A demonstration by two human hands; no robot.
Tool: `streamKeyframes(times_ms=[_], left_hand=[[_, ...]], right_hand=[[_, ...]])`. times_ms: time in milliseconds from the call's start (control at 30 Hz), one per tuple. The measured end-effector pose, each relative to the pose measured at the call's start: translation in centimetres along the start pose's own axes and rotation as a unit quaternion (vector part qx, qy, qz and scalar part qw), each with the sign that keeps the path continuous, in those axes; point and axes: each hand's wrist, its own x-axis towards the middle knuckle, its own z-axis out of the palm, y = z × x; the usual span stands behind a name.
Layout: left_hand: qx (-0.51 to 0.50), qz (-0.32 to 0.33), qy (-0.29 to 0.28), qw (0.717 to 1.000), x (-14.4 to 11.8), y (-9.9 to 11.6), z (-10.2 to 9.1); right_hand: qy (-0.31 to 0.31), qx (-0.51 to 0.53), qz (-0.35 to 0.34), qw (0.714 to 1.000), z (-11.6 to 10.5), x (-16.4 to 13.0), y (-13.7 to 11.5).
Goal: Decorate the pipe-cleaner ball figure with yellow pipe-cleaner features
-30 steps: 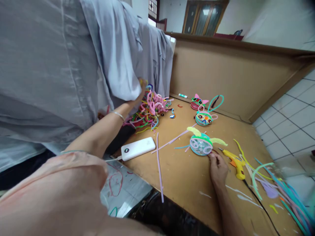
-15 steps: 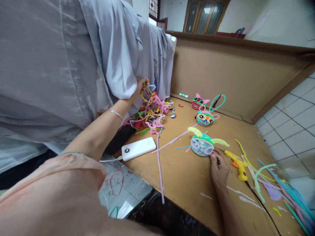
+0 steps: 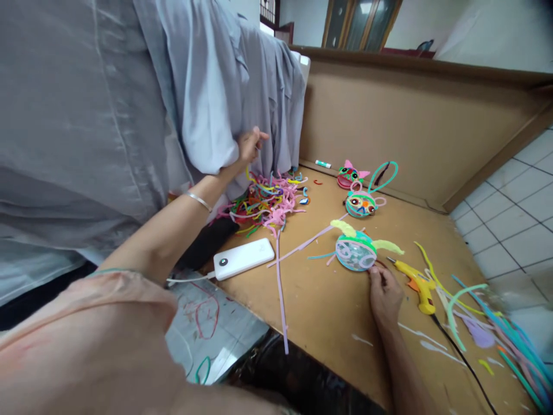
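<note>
Right hand (image 3: 386, 291) curls at a clear, round ball (image 3: 355, 255), grip hidden.
Left hand (image 3: 252, 144), hold unclear, hovers above fuzzy, tangled strips (image 3: 279, 200).

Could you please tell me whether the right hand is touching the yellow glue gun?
Apart. The head view shows a narrow strip of bare tabletop between the right hand and the yellow glue gun.

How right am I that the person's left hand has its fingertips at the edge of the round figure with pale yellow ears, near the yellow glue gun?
Wrong hand: the head view shows the right hand at the edge of that round figure, near the yellow glue gun. The left hand is above the tangled strips.
</note>
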Motion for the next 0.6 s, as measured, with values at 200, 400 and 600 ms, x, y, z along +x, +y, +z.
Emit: streamKeyframes(times_ms=[200, 400, 600], left_hand=[[-0.147, -0.007, -0.068, 0.987, -2.1, 3.4, 0.5], [-0.009, -0.009, -0.041, 0.999, -3.4, 2.1, 1.4], [0.021, -0.024, -0.053, 0.998, -5.8, -0.2, 1.5]], right_hand=[[0.006, 0.003, 0.001, 1.000, -0.1, 0.0, -0.1], [-0.002, 0.005, -0.001, 1.000, -0.1, 0.0, -0.2], [-0.005, -0.004, -0.013, 1.000, -0.2, 0.0, -0.2]])
